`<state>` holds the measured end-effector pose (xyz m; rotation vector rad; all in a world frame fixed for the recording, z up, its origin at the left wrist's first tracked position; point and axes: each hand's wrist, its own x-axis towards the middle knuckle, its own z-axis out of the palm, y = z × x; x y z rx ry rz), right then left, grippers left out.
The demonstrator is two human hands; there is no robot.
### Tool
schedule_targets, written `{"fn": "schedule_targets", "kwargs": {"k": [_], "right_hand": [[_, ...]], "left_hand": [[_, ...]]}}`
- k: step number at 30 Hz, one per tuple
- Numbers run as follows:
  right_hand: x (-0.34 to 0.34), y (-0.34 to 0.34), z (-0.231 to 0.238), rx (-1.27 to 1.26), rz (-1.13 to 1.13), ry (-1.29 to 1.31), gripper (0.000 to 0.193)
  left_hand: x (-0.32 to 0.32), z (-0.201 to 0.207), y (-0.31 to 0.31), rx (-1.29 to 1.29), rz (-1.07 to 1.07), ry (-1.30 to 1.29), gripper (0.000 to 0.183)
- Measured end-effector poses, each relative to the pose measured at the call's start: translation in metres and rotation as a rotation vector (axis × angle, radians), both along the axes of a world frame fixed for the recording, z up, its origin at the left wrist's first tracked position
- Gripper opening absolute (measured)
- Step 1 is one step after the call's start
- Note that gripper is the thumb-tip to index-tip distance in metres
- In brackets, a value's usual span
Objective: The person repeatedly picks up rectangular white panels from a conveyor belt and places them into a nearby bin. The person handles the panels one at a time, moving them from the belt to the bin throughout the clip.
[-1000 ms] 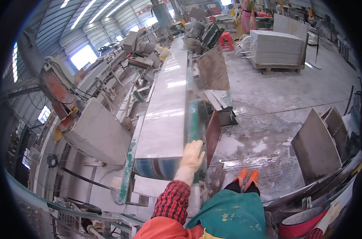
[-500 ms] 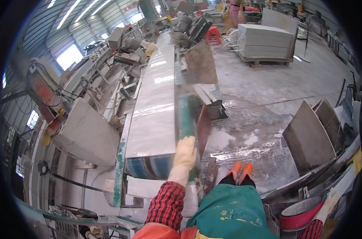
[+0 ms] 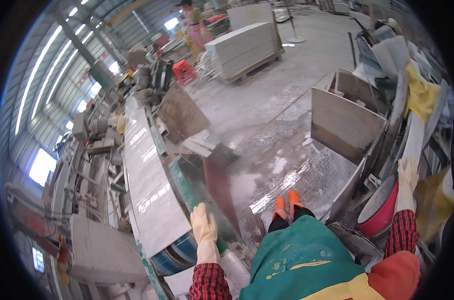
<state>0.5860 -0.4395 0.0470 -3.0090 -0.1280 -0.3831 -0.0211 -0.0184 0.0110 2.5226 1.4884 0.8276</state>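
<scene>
Slab (image 3: 152, 200) flat on machine surface (image 3: 184, 182), long edge beside body | left hand (image 3: 205, 231) gloved, fingers flat and apart on green rail, clamping nothing | right hand (image 3: 408, 176) open against leaning panels (image 3: 344, 125) | best kept clear of slab edge, feet steady on wet floor (image 3: 282, 165).

A stone-cutting workshop: a long polished slab (image 3: 152, 195) lies on a machine bed, cut panels (image 3: 344, 122) lean along the wet concrete floor (image 3: 272, 120) (puddled in places), and stacked slabs on a pallet (image 3: 244, 47) sit beneath a skylit metal roof (image 3: 62, 55).
</scene>
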Motion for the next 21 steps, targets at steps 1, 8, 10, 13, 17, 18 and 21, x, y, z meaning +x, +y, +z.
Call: {"fn": "schedule_targets", "kwargs": {"k": [1, 8, 10, 13, 17, 18, 21], "right_hand": [[-0.004, 0.002, 0.000, -0.021, -0.008, -0.041, 0.063], [-0.023, 0.002, 0.007, 0.008, -0.018, -0.063, 0.065], [-0.029, 0.006, 0.011, 0.006, -0.005, -0.064, 0.065], [-0.028, 0.004, 0.004, 0.026, 0.009, -0.102, 0.063], [-0.027, 0.004, -0.003, 0.034, 0.018, -0.142, 0.060], [-0.029, 0.004, -0.002, 0.044, 0.027, -0.148, 0.060], [-0.034, 0.005, -0.001, 0.067, 0.050, -0.168, 0.058]], "left_hand": [[0.000, -0.001, 0.000, 0.006, -0.002, 0.006, 0.047], [0.001, -0.010, 0.006, -0.006, -0.019, 0.039, 0.048], [-0.001, -0.014, 0.007, 0.040, -0.030, 0.055, 0.048], [-0.003, -0.017, 0.008, 0.070, -0.034, 0.074, 0.048], [-0.001, -0.015, 0.007, 0.065, -0.036, 0.081, 0.048], [-0.001, -0.015, 0.008, 0.076, -0.040, 0.081, 0.048], [0.001, -0.014, 0.008, 0.090, -0.049, 0.081, 0.047]]}}
